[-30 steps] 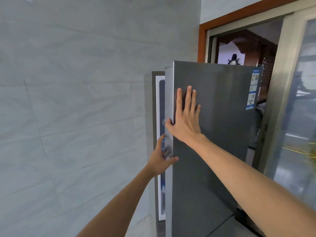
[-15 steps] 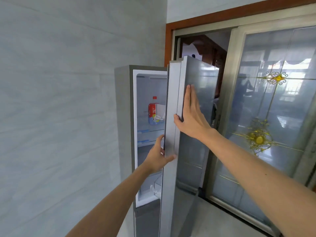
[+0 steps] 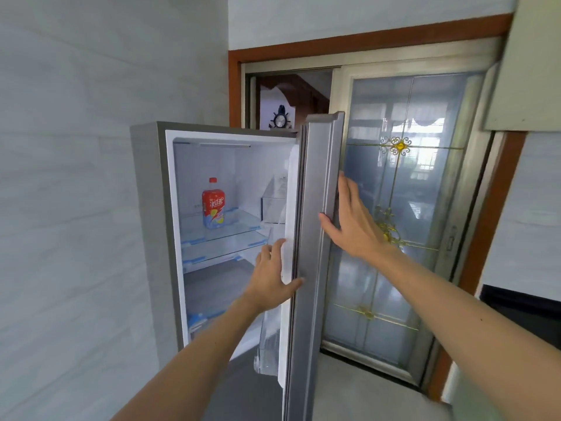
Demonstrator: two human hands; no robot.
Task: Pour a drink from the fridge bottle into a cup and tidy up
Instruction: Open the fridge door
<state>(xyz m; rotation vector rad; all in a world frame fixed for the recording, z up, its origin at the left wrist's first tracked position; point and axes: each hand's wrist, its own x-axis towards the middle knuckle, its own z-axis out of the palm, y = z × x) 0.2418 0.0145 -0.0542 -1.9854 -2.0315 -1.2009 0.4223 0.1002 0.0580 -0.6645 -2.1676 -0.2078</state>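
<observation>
A grey fridge stands against the tiled wall with its upper door swung wide, seen edge-on. Inside, a bottle with a red cap and red label stands upright on a glass shelf. My left hand lies with straight fingers on the door's inner edge, thumb against the edge. My right hand rests flat with straight fingers on the door's outer face. Neither hand touches the bottle. No cup is in view.
A glass sliding door with gold ornaments in a wooden frame stands right behind the fridge door. A dark appliance shows at the right edge. The tiled wall fills the left side.
The fridge door has swung from barely ajar to wide open, both hands moving with it. The bottle and shelves inside have come into view.
</observation>
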